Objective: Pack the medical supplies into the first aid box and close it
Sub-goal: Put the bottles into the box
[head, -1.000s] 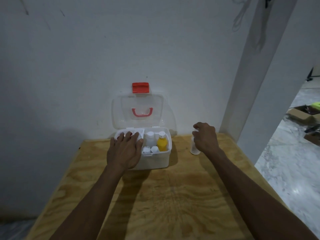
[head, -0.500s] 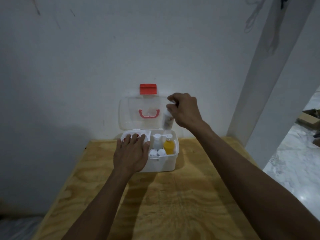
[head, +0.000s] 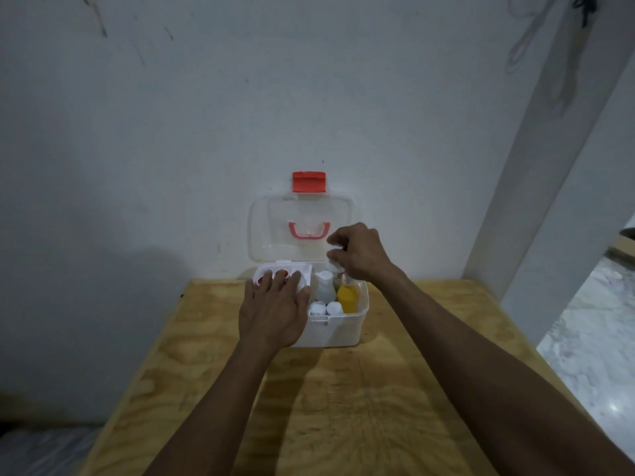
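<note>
The first aid box is sitting at the back of the bench, lid leaning open against the wall so both hands stay free. Right hand is pinching a small white bottle by its top, lowering it behind the yellow bottle. Half a second ago it was higher up. Left hand, fingers spread flat, nothing held, is pinning the box so it doesn't slide.
</note>
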### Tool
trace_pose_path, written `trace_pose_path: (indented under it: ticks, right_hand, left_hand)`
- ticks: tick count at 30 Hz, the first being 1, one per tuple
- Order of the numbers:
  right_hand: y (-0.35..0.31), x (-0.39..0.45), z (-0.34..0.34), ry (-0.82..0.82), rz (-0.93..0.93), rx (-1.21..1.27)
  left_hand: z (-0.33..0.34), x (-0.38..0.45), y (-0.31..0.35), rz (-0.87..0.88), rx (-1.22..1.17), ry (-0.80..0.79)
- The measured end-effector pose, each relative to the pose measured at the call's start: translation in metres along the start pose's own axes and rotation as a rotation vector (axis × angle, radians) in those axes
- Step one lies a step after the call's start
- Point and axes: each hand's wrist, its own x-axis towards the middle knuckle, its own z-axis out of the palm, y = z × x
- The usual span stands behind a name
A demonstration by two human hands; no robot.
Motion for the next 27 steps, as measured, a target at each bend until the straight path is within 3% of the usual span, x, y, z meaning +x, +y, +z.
trace_pose_path:
  ticks: [10,27]
  right_hand:
    - [0.007,0.007,0.008,-0.141,0.084,-0.05]
    - [0.014,0.01,0.011,-0.109,0.079,-0.026]
  left_hand:
    - [-0.002,-0.001,0.001,0.006,-0.002,0.003]
    - [-0.002,-0.001,0.001,0.01,-0.004,-0.003]
